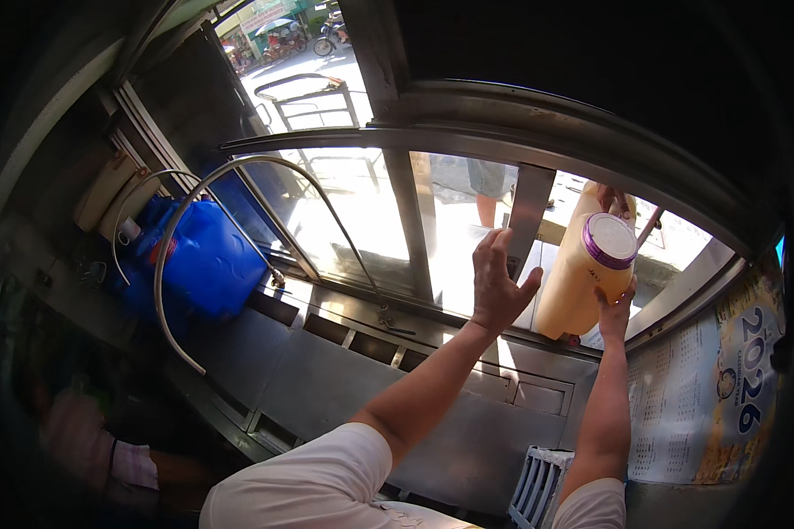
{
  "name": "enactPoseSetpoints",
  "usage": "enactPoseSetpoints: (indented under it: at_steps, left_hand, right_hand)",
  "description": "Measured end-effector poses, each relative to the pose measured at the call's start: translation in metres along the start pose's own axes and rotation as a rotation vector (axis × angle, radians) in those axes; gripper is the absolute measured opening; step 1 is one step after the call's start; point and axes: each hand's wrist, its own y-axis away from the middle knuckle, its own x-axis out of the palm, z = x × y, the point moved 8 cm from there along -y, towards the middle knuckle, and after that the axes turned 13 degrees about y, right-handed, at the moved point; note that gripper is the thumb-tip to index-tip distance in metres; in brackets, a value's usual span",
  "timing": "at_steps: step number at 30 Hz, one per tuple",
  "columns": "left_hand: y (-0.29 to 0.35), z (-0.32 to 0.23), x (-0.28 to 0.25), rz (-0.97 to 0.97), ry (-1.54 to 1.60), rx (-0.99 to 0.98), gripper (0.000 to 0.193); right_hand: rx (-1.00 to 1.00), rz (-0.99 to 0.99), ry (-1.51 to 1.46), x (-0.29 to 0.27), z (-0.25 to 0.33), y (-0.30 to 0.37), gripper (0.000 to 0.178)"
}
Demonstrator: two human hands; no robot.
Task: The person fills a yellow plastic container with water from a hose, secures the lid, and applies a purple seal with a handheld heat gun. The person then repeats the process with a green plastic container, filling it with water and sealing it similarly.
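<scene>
A large cream plastic jug [570, 286] with a white, purple-rimmed lid [611, 238] stands tilted in the window opening. My right hand [616, 310] grips its near right side, thumb and fingers spread over the plastic. Another person's hand [616, 199] reaches in from outside and holds the jug at its top. To the left of the jug, my left hand [501, 280] is raised with fingers apart, holding nothing. It is close to the upright window frame [529, 207]; whether it touches the metal I cannot tell.
Below the window runs a metal counter [344, 370] with slots along it. A blue plastic container [207, 256] stands at the left, beside a curved metal pipe [163, 256]. A calendar poster [706, 388] hangs at the right, with a slatted plastic crate [538, 485] below. Another person sits lower left.
</scene>
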Motion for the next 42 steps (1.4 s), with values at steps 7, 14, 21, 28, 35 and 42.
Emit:
enactPoseSetpoints:
  at_steps: [7,14,21,28,35,42]
  left_hand:
    - [-0.018,0.027,0.007,0.084,0.192,-0.208,0.067]
    - [-0.011,0.012,0.031,0.214,0.086,-0.177,0.080]
    - [0.002,-0.019,0.076,0.681,0.382,-0.285,0.086]
    - [0.078,0.001,0.031,0.970,0.201,-0.427,0.078]
    - [0.207,0.068,-0.162,1.022,-0.130,-0.819,0.073]
    - [0.323,0.051,-0.361,0.822,-0.434,-1.114,0.069]
  right_hand:
    - [-0.029,0.129,0.170,0.032,-0.015,-0.071,0.093]
    - [0.027,0.035,-0.141,0.018,0.050,-0.033,0.042]
    - [-0.311,-0.091,-0.055,-0.077,0.174,0.014,0.019]
    - [-0.287,-0.099,0.363,-0.100,0.140,-0.007,0.019]
    - [-0.131,-0.203,0.474,-0.140,0.064,-0.032,0.019]
    - [-0.067,-0.190,0.545,-0.163,0.029,-0.045,0.018]
